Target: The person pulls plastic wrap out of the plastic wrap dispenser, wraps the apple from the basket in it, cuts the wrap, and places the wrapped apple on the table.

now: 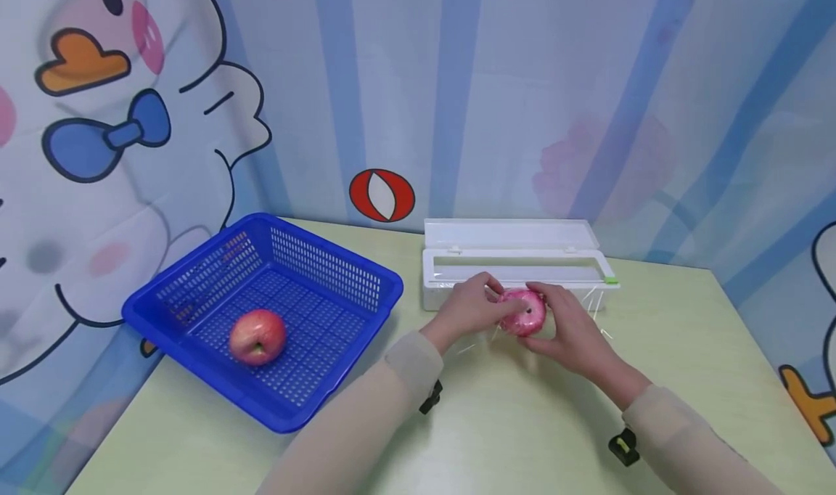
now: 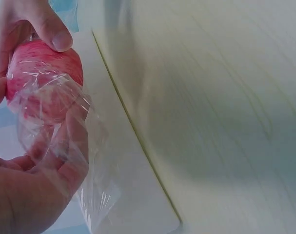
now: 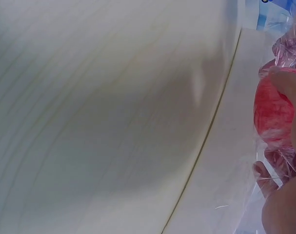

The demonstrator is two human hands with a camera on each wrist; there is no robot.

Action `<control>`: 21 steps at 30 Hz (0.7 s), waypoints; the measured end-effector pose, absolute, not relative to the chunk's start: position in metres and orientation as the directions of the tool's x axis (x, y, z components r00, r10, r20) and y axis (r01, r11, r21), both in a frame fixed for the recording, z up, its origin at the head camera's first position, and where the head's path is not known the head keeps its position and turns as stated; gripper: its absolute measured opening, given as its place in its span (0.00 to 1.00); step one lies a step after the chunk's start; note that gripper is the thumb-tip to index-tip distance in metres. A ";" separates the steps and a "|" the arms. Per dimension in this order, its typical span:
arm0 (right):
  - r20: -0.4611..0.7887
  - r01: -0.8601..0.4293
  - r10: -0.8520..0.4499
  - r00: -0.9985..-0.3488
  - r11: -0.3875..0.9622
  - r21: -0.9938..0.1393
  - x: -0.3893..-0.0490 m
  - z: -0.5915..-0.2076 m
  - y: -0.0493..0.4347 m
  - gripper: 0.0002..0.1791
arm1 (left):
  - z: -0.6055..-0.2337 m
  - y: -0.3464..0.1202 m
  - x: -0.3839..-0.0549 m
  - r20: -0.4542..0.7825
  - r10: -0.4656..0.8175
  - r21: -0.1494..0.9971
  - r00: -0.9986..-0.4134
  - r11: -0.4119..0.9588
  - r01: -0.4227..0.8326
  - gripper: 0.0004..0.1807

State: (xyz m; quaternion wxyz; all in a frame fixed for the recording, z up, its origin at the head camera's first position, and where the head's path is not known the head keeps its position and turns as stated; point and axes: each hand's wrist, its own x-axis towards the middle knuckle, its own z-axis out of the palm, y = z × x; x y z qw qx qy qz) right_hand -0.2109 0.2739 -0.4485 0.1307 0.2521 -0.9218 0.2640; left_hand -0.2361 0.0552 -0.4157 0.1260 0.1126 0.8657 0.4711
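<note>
In the head view, a red apple (image 1: 532, 319) is held up over the table between both hands. Clear plastic film (image 2: 45, 109) covers part of it, with loose crinkled folds in the left wrist view. From the left, the left hand (image 1: 465, 308) holds the apple through the film, thumb across its face. Opposite it, the right hand (image 1: 575, 334) grips the apple's edge between curved fingers and thumb. In the right wrist view the apple (image 3: 274, 109) is partly hidden by that hand. Just behind stands a white film dispenser box (image 1: 437, 297), its lid (image 1: 509, 234) raised.
A blue plastic basket (image 1: 387, 292) stands on the table at the left, with another red apple (image 1: 257, 337) inside. The pale wooden table (image 1: 679, 321) ends at a printed cloth backdrop (image 1: 496, 103). Film strands hang near the box's green-tipped right end.
</note>
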 end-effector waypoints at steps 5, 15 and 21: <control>0.379 -0.528 -0.383 -0.842 0.728 -0.437 -0.213 -0.450 0.271 0.50 | -0.412 0.055 -0.235 -0.114 0.282 0.804 -0.953 0.590 0.079 0.28; 0.372 -0.545 -0.407 -0.834 0.708 -0.449 -0.216 -0.444 0.270 0.46 | -0.403 0.053 -0.226 -0.052 0.331 0.560 -0.942 0.790 0.247 0.39; 0.278 -0.500 -0.416 -0.866 0.714 -0.489 -0.220 -0.434 0.274 0.48 | -0.396 0.052 -0.208 0.177 0.545 0.024 -0.819 0.830 0.558 0.42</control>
